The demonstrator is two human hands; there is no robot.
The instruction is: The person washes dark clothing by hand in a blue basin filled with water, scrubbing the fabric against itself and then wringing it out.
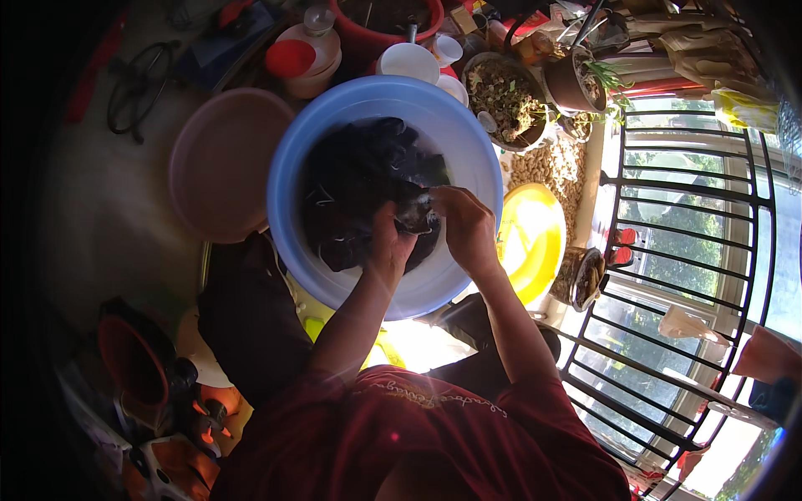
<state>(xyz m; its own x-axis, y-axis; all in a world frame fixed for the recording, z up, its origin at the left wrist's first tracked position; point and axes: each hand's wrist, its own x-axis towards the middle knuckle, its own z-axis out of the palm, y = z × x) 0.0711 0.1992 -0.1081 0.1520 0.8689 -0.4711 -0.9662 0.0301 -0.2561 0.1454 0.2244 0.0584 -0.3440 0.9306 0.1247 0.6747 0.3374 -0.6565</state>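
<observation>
A wide blue basin (pixel 284 188) stands between my knees with water and a bundle of black cloth (pixel 342 188) in it, probably clothing. Over its near right part my left hand (pixel 391 246) grips a bunched fold of the wet cloth, thumb up. My right hand (pixel 466 227) is closed on the same fold from the right, its fingertips pinching the edge. A whitish patch, perhaps suds, shows on the cloth between the hands. The rest of the cloth lies heaped in the basin, and its exact shape cannot be made out.
A pinkish-brown basin (pixel 225 159) sits left of the blue one, a yellow basin (pixel 535 242) to its right. Beyond are a red tub (pixel 376 33), a white bucket (pixel 408 63) and potted plants (pixel 505 100). Black window bars (pixel 685 200) line the right side.
</observation>
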